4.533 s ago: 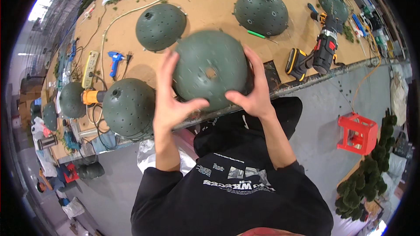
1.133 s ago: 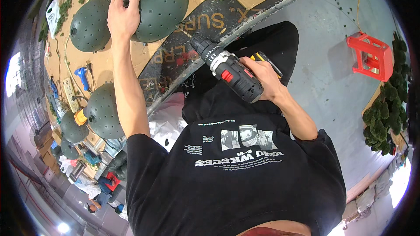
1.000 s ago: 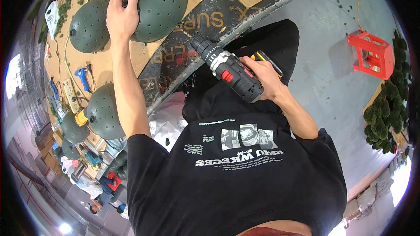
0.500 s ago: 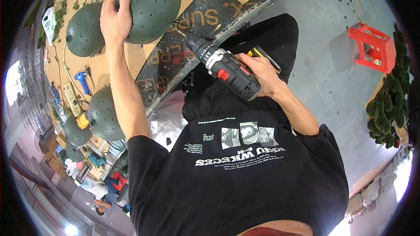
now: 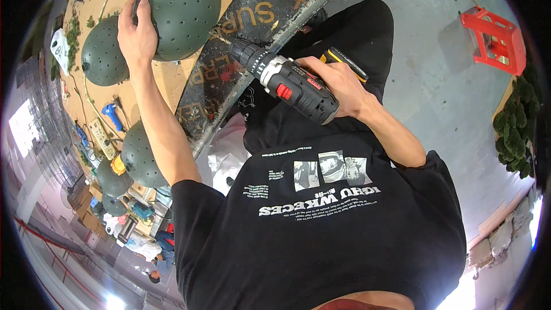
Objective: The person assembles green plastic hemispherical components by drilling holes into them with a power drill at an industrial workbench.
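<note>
My right hand (image 5: 344, 86) grips a black cordless drill (image 5: 301, 89) with a red switch and a yellow-edged battery. The drill points up and left, and its thin bit (image 5: 220, 36) reaches the lower right side of a big dark green plastic ball (image 5: 181, 14) dotted with small holes. Whether the bit has entered the ball cannot be made out. My left hand (image 5: 138, 37) holds that ball at its left side, thumb on the surface, with the other fingers partly hidden. A second green ball (image 5: 103, 54) with holes sits just left of this hand.
Along the worktable (image 5: 163, 95) on the left lie a blue glue gun (image 5: 112, 116), a power strip (image 5: 102, 138) and more green balls (image 5: 140, 155). A red plastic stool (image 5: 496, 43) stands on the floor at right, near green artificial foliage (image 5: 515, 126). Another person (image 5: 163, 264) is at lower left.
The big ball, my left hand and the drill all appear farther left in the picture, as the whole view has shifted somewhat. Both holds are the same, and the bit stays at the ball's side.
</note>
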The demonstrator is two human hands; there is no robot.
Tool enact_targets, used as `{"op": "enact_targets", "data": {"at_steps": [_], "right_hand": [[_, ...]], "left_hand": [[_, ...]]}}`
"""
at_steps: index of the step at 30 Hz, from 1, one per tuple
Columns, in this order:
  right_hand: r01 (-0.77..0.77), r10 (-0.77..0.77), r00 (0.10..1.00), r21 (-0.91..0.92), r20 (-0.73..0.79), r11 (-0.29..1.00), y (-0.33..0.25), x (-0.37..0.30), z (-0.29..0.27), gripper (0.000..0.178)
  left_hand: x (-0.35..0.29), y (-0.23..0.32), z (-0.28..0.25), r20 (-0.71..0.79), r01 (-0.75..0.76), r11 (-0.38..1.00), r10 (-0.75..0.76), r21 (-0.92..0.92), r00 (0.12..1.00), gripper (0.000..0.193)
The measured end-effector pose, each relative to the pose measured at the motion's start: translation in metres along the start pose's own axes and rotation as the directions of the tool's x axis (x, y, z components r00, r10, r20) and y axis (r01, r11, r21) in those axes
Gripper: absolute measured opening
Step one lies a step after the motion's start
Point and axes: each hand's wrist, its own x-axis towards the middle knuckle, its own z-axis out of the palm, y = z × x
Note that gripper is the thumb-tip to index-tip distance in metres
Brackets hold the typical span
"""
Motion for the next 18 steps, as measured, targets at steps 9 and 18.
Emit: {"op": "enact_targets", "data": {"at_steps": [9,18], "right_hand": [[-0.001,0.001,1.0,-0.024,-0.004,1.0,0.006,-0.001,0.005,0.041],[-0.047,0.047,0.999,-0.152,-0.001,0.987,-0.002,0.003,0.015,0.042]], "left_hand": [[-0.002,0.003,-0.001,0.003,0.002,1.0,-0.002,0.005,1.0,0.044],[-0.001,0.003,0.0,0.013,0.015,1.0,-0.015,0.004,1.0,0.044]]}}
